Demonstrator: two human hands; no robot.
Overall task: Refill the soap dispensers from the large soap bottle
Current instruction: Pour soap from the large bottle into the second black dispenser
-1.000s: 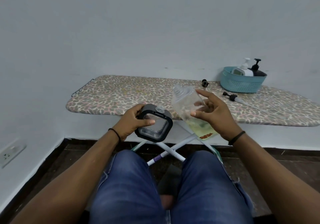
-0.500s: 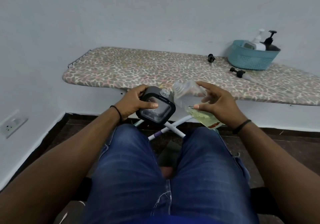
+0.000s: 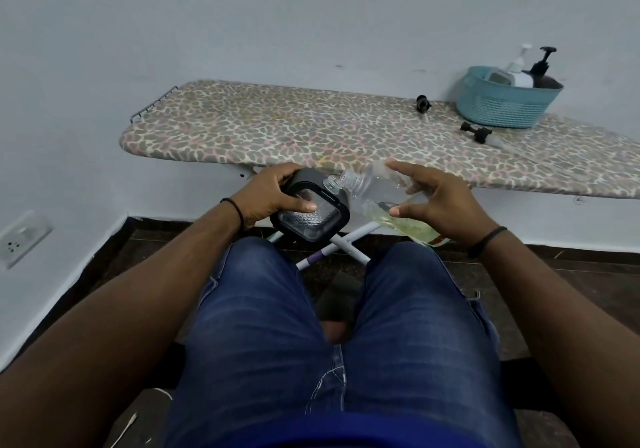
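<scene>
My left hand (image 3: 268, 193) grips the black-framed soap dispenser (image 3: 310, 209), thumb across its clear textured face and fingers wrapped round the far side. The dispenser is tilted, its small open neck pointing up and to the right. It sits in the air above my left knee, in front of the near edge of the ironing board (image 3: 311, 129).

My right hand (image 3: 440, 205) holds the large soap bottle (image 3: 381, 194) from the right, thumb under the body and forefinger extended along the top; the other fingers curl behind the clear plastic. The bottle lies nearly horizontal, threaded mouth toward the left. The mouth is touching or just beside the dispenser's neck; I cannot tell which. Pale yellow liquid pools in the lower part of the bottle. A label with a red mark shows at the bottle's base, below my wrist; its writing is too small to read.

On the board's patterned cover, toward the right end, stands a teal basket (image 3: 502, 108) containing a white pump bottle (image 3: 516, 70) and a black pump bottle (image 3: 542, 70). Any label on them is unreadable. Two detached black pump heads lie on the cover: one (image 3: 422, 103) left of the basket, one (image 3: 479, 134) in front of it with its clear tube trailing right.

A wall socket (image 3: 20, 238) is at far left.
</scene>
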